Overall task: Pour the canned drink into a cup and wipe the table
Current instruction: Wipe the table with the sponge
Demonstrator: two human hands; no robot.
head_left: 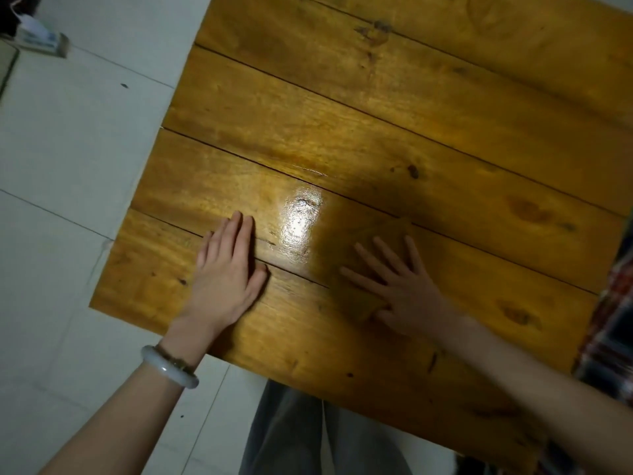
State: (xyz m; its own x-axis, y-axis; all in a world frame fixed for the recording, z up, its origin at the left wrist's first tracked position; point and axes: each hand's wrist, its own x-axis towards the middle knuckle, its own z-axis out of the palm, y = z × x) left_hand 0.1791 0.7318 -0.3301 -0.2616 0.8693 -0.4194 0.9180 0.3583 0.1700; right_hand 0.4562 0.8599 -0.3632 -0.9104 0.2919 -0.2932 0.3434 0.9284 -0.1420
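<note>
A wooden plank table (394, 108) fills most of the head view. My left hand (226, 272) lies flat on its near left part, fingers together, holding nothing. My right hand (400, 286) presses with spread fingers on a yellowish-brown cloth (376, 231) that lies flat on the table and nearly matches the wood. A shiny wet-looking patch (301, 217) sits between the two hands. No can and no cup are in view.
White floor tiles (75, 159) lie to the left of the table. A small box-like object (41, 37) sits on the floor at the top left. Plaid fabric (613, 320) shows at the right edge. My grey trousers (308, 437) are below the table's near edge.
</note>
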